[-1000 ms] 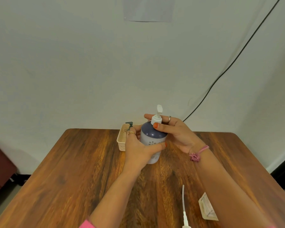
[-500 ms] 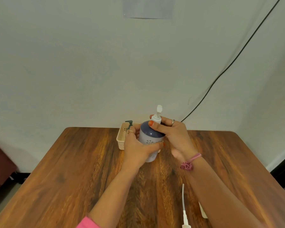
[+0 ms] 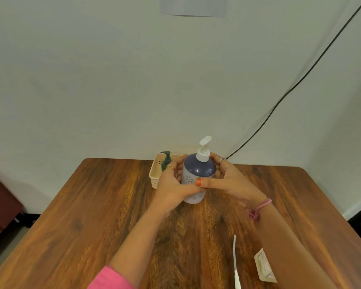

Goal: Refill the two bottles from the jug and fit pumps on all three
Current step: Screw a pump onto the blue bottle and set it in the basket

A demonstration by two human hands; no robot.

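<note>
A blue-and-white bottle (image 3: 198, 170) stands upright on the wooden table (image 3: 92, 215), with a white pump (image 3: 203, 150) seated in its neck. My left hand (image 3: 173, 184) wraps its left side and my right hand (image 3: 227, 180) holds its right side, thumb across the front. Behind my left hand, a dark green pump bottle (image 3: 166, 160) stands in a cream basket (image 3: 154, 174). A loose white pump with its long tube (image 3: 235, 259) lies on the table near the front edge. No jug is in view.
A small flat packet (image 3: 264, 265) lies at the front right, partly under my right forearm. A black cable (image 3: 290, 90) runs down the wall behind the table. A dark red cabinet (image 3: 0, 203) stands to the left of the table.
My right hand has left the pump collar and dropped to the bottle's body. The left hand keeps its grip, and the bottle stays in place.
</note>
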